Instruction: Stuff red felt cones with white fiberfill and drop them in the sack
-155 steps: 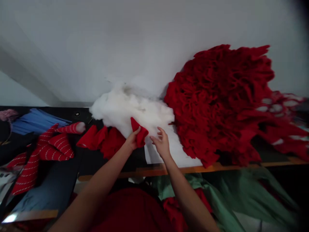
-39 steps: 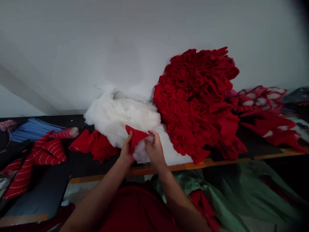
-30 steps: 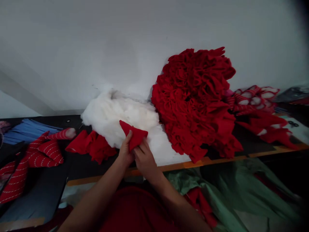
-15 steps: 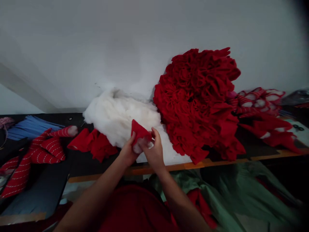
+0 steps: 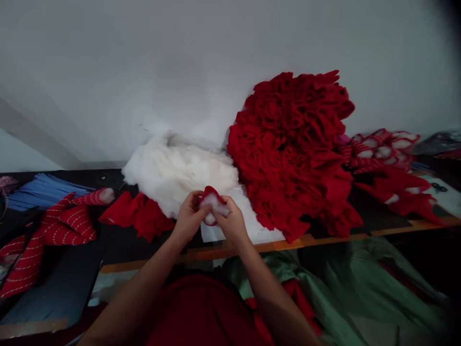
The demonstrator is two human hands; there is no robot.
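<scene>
Both hands grip a small red fabric piece (image 5: 210,191) whose open end faces me, with white stuffing (image 5: 214,204) showing inside. My left hand (image 5: 189,217) is closed on its left edge, the thumb pressing at the stuffing. My right hand (image 5: 233,223) holds the right edge, its thumb also at the opening. Just behind the hands lies a heap of loose white fiberfill (image 5: 180,170). A large pile of red fabric pieces (image 5: 295,154) rises to the right of it.
Several red pieces (image 5: 139,214) lie left of the fiberfill. Red striped stuffed pieces (image 5: 74,223) and blue strips (image 5: 45,191) are farther left. More striped pieces (image 5: 383,149) and red pointed pieces (image 5: 399,190) sit at the right. Green fabric (image 5: 345,283) hangs below the table edge (image 5: 306,240).
The red fabric piece has turned from point-up to opening toward me, showing the stuffing. Both thumbs have come to the opening, and my left hand has risen slightly.
</scene>
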